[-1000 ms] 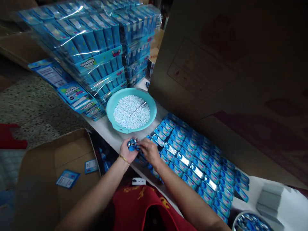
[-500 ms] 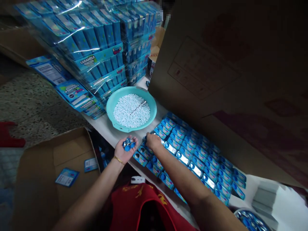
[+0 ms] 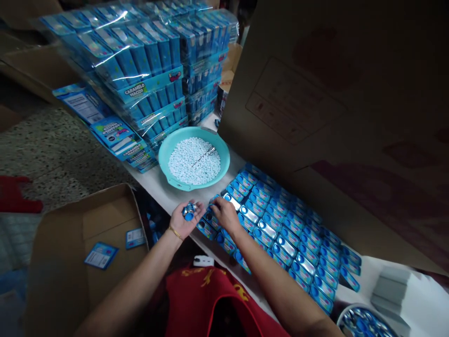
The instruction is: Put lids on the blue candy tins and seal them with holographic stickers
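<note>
My left hand (image 3: 179, 223) is palm up with the fingers curled, cupping several small round blue and silver caps (image 3: 189, 215). To its right, my right hand (image 3: 226, 214) reaches down over the near left end of rows of small blue tins (image 3: 261, 194). Its fingertips are pinched together at a tin there; whatever lies between them is hidden. Dark round holes show in a few tins beside the fingers, such as the tin (image 3: 206, 229) at the table's front edge. Many other tins have a round blue cap on top.
A turquoise basin (image 3: 164, 175) of small white candies with a metal scoop (image 3: 206, 153) stands behind my hands. Plastic-wrapped display boxes (image 3: 150, 89) rise at the back left. A large cardboard box (image 3: 315, 93) walls the right side. A bowl of caps (image 3: 365, 323) sits lower right.
My right hand has shifted slightly and its fingers now point at a tin nearer the front edge. My left hand still cups the caps, a little further right. The whole view has shifted slightly.
</note>
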A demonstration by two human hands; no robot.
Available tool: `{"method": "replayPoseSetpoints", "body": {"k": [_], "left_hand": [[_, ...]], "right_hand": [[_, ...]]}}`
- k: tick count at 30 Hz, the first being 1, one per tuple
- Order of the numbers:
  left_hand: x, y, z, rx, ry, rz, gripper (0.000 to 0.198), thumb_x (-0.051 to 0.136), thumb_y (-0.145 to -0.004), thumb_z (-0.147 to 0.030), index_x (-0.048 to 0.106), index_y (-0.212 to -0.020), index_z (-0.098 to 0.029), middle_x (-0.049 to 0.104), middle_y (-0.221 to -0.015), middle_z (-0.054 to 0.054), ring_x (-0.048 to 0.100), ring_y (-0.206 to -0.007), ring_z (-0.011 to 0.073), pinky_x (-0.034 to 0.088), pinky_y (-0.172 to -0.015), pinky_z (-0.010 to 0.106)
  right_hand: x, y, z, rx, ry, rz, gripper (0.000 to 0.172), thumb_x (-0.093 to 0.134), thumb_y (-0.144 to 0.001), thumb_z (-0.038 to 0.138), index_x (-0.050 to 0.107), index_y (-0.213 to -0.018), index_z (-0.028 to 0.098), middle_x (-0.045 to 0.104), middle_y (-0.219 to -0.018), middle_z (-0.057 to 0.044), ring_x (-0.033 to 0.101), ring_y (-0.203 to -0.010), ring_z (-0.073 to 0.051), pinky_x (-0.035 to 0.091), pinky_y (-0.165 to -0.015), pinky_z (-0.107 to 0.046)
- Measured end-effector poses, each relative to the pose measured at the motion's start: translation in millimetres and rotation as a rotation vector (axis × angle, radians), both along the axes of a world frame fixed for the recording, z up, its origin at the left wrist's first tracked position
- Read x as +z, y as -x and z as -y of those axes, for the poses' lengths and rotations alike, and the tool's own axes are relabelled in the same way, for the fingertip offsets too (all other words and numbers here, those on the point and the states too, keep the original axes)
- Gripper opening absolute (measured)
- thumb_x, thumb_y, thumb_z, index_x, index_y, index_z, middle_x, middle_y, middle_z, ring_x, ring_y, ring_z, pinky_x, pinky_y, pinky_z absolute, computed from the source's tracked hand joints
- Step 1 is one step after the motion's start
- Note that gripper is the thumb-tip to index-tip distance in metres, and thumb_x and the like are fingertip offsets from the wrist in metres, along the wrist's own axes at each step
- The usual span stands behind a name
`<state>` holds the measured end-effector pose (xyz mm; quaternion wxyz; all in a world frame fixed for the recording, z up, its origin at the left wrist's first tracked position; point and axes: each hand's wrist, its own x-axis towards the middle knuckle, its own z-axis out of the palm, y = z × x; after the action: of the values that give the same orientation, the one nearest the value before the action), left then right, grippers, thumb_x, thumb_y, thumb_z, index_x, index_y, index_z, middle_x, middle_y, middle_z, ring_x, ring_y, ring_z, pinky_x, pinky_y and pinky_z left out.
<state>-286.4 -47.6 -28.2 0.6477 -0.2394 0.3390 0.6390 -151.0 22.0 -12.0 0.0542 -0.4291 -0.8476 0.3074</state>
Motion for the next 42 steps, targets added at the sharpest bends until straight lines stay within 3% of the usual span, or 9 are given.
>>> {"method": "replayPoseSetpoints", "body": {"k": [7,15,19,22,25,31,33,36,42], "left_hand": [[-4.7,16,14,0.031,0.002,-0.055,0.014,0.046,-0.073,-0.017,0.056,-0.080,-0.011,0.062,-0.083,0.014,0.060,-0.085,0.0234,0.051,-0.073,0.038],[-3.6,15,21,-0.020,-0.027,-0.062,0.017,0.046,-0.072,-0.017,0.056,-0.085,-0.011,0.062,-0.092,0.015,0.059,-0.090,0.0248,0.050,-0.073,0.041],[-1.7,14,22,-0.040,-0.029,-0.067,0.017,0.047,-0.072,-0.016,0.057,-0.084,-0.009,0.063,-0.091,0.015,0.060,-0.089,0.0245,0.051,-0.072,0.038],[0.3,10,20,-0.035,-0.026,-0.082,0.015,0.046,-0.073,-0.014,0.059,-0.080,-0.009,0.064,-0.076,0.010,0.062,-0.072,0.0184,0.051,-0.061,0.029],[1.6,5,17,-0.012,0.002,-0.067,0.013,0.046,-0.073,-0.011,0.059,-0.073,-0.010,0.063,-0.064,0.005,0.060,-0.058,0.0132,0.050,-0.053,0.024],[1.5,8,24,-0.080,-0.005,-0.039,0.013,0.045,-0.073,-0.012,0.057,-0.077,-0.008,0.064,-0.080,0.015,0.062,-0.079,0.0222,0.052,-0.068,0.035],[0.2,15,30,-0.059,0.022,-0.057,0.013,0.045,-0.072,-0.011,0.057,-0.079,-0.008,0.063,-0.085,0.016,0.061,-0.084,0.0237,0.052,-0.068,0.036],[-2.0,28,37,-0.004,0.063,-0.093,0.014,0.044,-0.074,-0.010,0.056,-0.081,-0.008,0.063,-0.084,0.015,0.062,-0.082,0.0213,0.053,-0.066,0.032],[2.5,35,39,-0.013,0.066,-0.132,0.015,0.042,-0.076,-0.012,0.056,-0.082,-0.009,0.063,-0.083,0.014,0.062,-0.076,0.0187,0.053,-0.062,0.030]], "right_hand": [[-0.9,20,4,0.076,0.046,0.528,0.024,0.042,-0.078,0.013,0.051,-0.101,0.015,0.062,-0.087,-0.012,0.059,-0.083,-0.021,0.041,-0.067,-0.029],[-6.3,28,-3,0.069,0.093,0.612,0.031,0.044,-0.077,0.013,0.045,-0.108,0.014,0.061,-0.092,-0.014,0.057,-0.087,-0.024,0.042,-0.070,-0.033],[7.3,21,10,0.108,0.041,0.375,0.027,0.042,-0.082,0.024,0.046,-0.109,0.021,0.059,-0.095,-0.007,0.055,-0.088,-0.019,0.039,-0.072,-0.029],[18.9,27,26,0.183,-0.022,0.113,0.028,0.039,-0.085,0.028,0.047,-0.111,0.027,0.054,-0.102,-0.004,0.051,-0.092,-0.016,0.038,-0.073,-0.024],[19.9,33,34,0.228,-0.035,0.013,0.030,0.045,-0.081,0.022,0.049,-0.111,0.024,0.055,-0.098,-0.005,0.049,-0.093,-0.016,0.037,-0.075,-0.023],[-0.5,12,17,-0.036,0.110,-0.188,0.020,0.043,-0.077,0.012,0.057,-0.091,0.017,0.060,-0.088,-0.003,0.053,-0.084,-0.012,0.038,-0.077,-0.021],[-4.4,4,13,-0.070,0.132,-0.110,0.017,0.045,-0.076,0.013,0.059,-0.085,0.017,0.061,-0.086,-0.003,0.054,-0.082,-0.012,0.038,-0.076,-0.021],[-5.5,4,18,0.069,0.158,0.087,0.015,0.048,-0.074,0.014,0.060,-0.083,0.018,0.061,-0.088,-0.004,0.055,-0.085,-0.014,0.038,-0.075,-0.022],[-9.2,36,34,0.092,0.115,0.488,0.033,0.037,-0.079,0.008,0.046,-0.109,0.016,0.061,-0.090,-0.013,0.058,-0.083,-0.022,0.041,-0.070,-0.032]]}}
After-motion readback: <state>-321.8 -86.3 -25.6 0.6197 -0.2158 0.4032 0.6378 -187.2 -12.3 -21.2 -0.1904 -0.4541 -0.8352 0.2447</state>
